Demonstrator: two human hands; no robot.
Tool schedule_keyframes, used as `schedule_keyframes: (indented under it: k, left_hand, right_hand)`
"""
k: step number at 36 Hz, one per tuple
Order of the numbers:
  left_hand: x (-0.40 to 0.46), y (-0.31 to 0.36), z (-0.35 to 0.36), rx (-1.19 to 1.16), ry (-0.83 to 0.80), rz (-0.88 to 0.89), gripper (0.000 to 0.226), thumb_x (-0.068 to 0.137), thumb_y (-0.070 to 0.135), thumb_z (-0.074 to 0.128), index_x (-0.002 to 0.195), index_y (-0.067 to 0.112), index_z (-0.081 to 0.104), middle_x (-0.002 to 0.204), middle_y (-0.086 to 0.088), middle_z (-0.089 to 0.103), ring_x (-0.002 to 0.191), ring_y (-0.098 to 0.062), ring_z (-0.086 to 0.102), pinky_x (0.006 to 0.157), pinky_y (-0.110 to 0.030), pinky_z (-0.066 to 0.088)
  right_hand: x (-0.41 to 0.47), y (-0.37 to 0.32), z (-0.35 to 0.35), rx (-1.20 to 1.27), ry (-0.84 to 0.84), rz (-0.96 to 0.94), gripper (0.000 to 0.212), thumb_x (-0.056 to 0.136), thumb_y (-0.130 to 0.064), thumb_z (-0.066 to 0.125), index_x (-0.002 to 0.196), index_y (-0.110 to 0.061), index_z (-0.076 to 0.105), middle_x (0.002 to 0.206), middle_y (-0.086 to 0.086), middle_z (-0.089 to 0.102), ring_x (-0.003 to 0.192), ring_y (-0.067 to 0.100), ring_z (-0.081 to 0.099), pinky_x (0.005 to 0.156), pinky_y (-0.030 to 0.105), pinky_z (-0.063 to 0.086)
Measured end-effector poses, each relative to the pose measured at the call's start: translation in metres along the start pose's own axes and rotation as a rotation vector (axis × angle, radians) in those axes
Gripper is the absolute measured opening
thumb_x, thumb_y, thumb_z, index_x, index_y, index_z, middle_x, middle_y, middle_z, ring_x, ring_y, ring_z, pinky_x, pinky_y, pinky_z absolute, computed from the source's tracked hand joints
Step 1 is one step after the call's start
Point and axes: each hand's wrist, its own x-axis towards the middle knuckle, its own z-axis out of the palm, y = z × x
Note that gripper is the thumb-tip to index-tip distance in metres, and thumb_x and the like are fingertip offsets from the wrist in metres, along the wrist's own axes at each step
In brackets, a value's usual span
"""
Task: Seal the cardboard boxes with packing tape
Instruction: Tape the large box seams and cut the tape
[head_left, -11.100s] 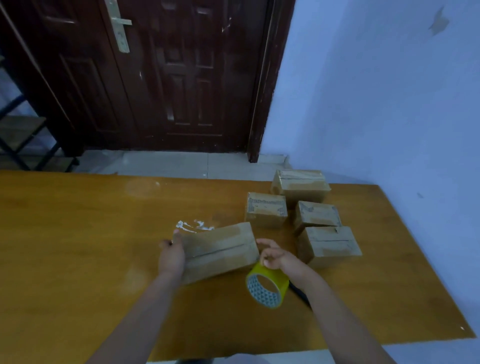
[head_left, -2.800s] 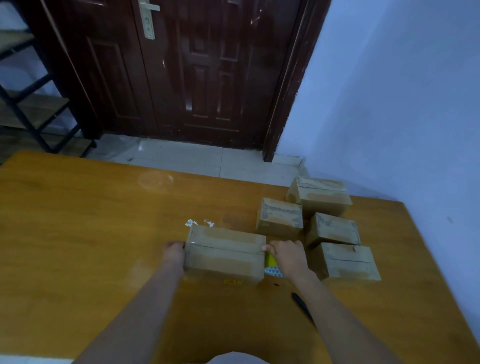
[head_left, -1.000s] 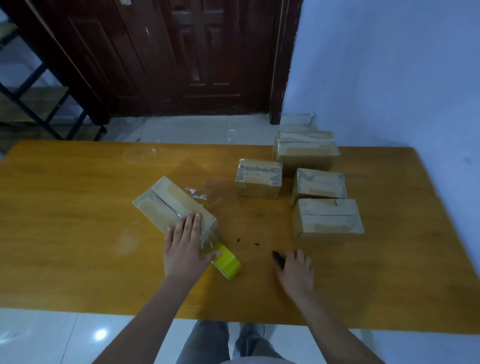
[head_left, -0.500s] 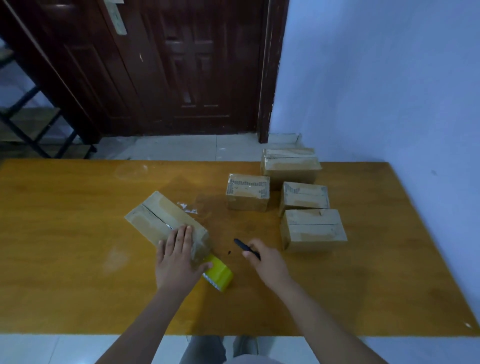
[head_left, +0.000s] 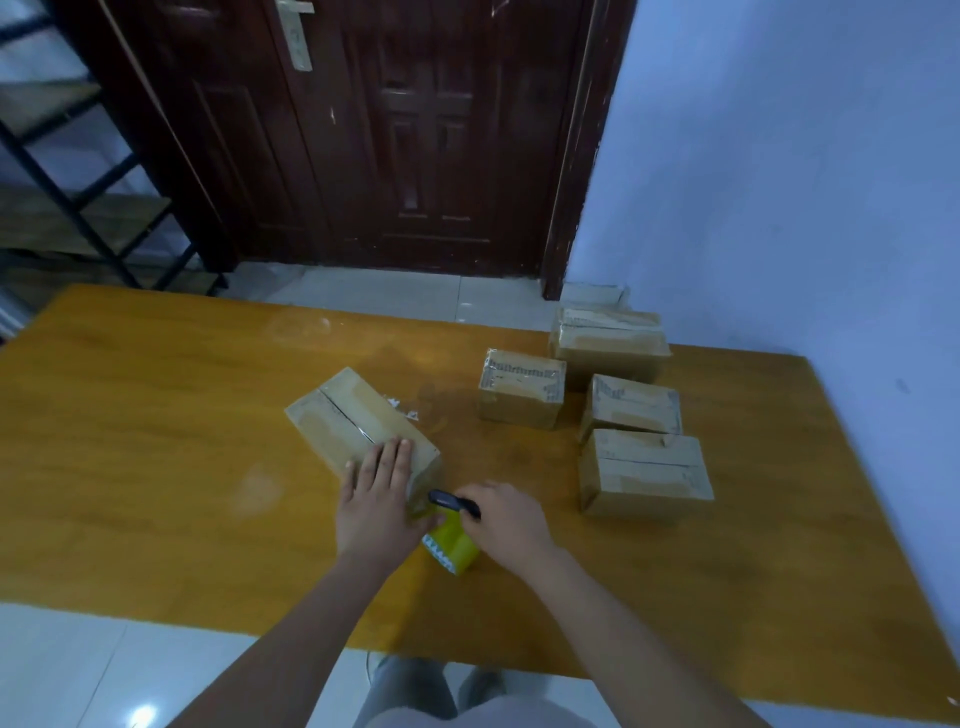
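Note:
A long cardboard box (head_left: 345, 415) lies at an angle on the wooden table (head_left: 156, 467), tape running along its top seam. My left hand (head_left: 376, 499) presses flat on the box's near end. A yellow tape roll (head_left: 452, 545) stands just below that end, between my two hands. My right hand (head_left: 506, 519) holds a small black cutter (head_left: 452, 503), its tip right at the box's near end above the roll. Whether the tape is still joined to the box is hidden by my hands.
Several smaller taped boxes sit in a group at the right, the nearest box (head_left: 644, 475) right of my right hand. White paper scraps (head_left: 402, 408) lie behind the long box. A dark door (head_left: 405, 130) and a blue wall (head_left: 779, 171) stand beyond the table.
My right hand picked up the black cutter from the table and carried it left to the box's near end. The left hand stayed pressed on the box.

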Motion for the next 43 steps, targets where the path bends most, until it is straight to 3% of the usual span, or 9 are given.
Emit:
schedule_keyframes:
  k: [7,11,17,23,29,32,36,40,43]
  left_hand:
    - [0.001,0.0,0.002,0.034,0.009,-0.024,0.106,0.071,0.077,0.056,0.151,0.016,0.024,0.155,0.0,0.029,0.144,-0.021,0.024,0.114,-0.04,0.003]
    - [0.0,0.0,0.004,0.018,0.011,0.0,0.107,0.075,0.078,0.049,0.15,0.019,0.001,0.16,0.002,0.012,0.148,-0.019,0.008,0.114,-0.04,-0.006]
    - [0.0,-0.001,0.005,0.018,0.004,-0.007,0.114,0.062,0.08,0.062,0.148,0.014,0.027,0.151,-0.003,0.038,0.14,-0.023,0.031,0.113,-0.042,0.01]
    - [-0.001,-0.001,0.002,0.01,-0.022,-0.014,0.111,0.07,0.079,0.055,0.15,0.018,0.01,0.157,0.0,0.023,0.146,-0.021,0.018,0.114,-0.041,-0.001]
    - [0.0,-0.003,0.003,0.026,-0.03,-0.01,0.112,0.062,0.079,0.062,0.147,0.013,0.034,0.15,-0.004,0.04,0.139,-0.024,0.034,0.112,-0.043,0.012]
    - [0.002,-0.004,0.006,0.024,0.001,0.007,0.112,0.059,0.079,0.066,0.144,0.011,0.041,0.147,-0.005,0.045,0.136,-0.025,0.039,0.111,-0.044,0.015]
    - [0.002,-0.002,0.002,0.027,-0.038,0.004,0.113,0.058,0.076,0.069,0.145,0.011,0.039,0.148,-0.005,0.043,0.137,-0.025,0.039,0.11,-0.044,0.015]
    - [0.002,-0.001,-0.003,0.031,-0.073,-0.004,0.111,0.06,0.073,0.07,0.146,0.012,0.036,0.148,-0.005,0.042,0.138,-0.026,0.038,0.11,-0.045,0.016]
    - [0.0,-0.001,-0.002,0.001,-0.091,-0.006,0.101,0.071,0.073,0.056,0.148,0.012,0.033,0.151,-0.005,0.038,0.14,-0.026,0.034,0.112,-0.045,0.013]
  right_hand:
    - [0.009,0.0,0.001,-0.039,-0.024,0.022,0.028,0.093,-0.022,0.046,0.115,-0.023,0.062,0.1,0.003,0.062,0.085,0.024,0.06,0.066,0.036,0.053]
    - [0.012,0.002,0.002,-0.072,0.013,0.07,0.024,0.096,-0.022,0.044,0.112,-0.019,0.061,0.097,0.006,0.059,0.078,0.024,0.057,0.06,0.033,0.048]
    - [0.012,0.027,0.005,-0.026,0.093,0.261,0.017,0.096,-0.022,0.046,0.105,-0.017,0.06,0.079,-0.001,0.054,0.064,0.018,0.052,0.046,0.027,0.039]
    - [0.012,0.05,0.031,-0.029,-0.021,0.395,0.02,0.097,-0.013,0.044,0.107,-0.016,0.06,0.085,0.001,0.059,0.068,0.018,0.054,0.05,0.026,0.042]
    - [0.017,0.05,0.046,-0.08,0.014,0.442,0.027,0.095,-0.015,0.043,0.119,-0.017,0.054,0.121,0.003,0.056,0.111,0.023,0.051,0.09,0.037,0.046]
    - [0.024,0.034,0.043,0.277,0.068,0.315,0.039,0.096,-0.025,0.047,0.135,-0.019,0.047,0.138,-0.001,0.04,0.129,0.021,0.037,0.102,0.034,0.04]
    - [0.033,0.005,0.031,0.748,-0.157,0.271,0.03,0.092,-0.019,0.052,0.121,-0.018,0.057,0.12,-0.007,0.038,0.119,0.011,0.037,0.099,0.03,0.037]
    - [0.039,0.002,0.039,0.807,-0.225,0.294,0.006,0.084,-0.018,0.056,0.086,-0.016,0.062,0.107,-0.001,0.049,0.108,0.015,0.049,0.095,0.037,0.044]
    - [0.038,0.005,0.046,0.847,-0.191,0.271,0.015,0.09,-0.016,0.057,0.075,-0.019,0.058,0.091,0.0,0.058,0.089,0.013,0.056,0.083,0.029,0.045]
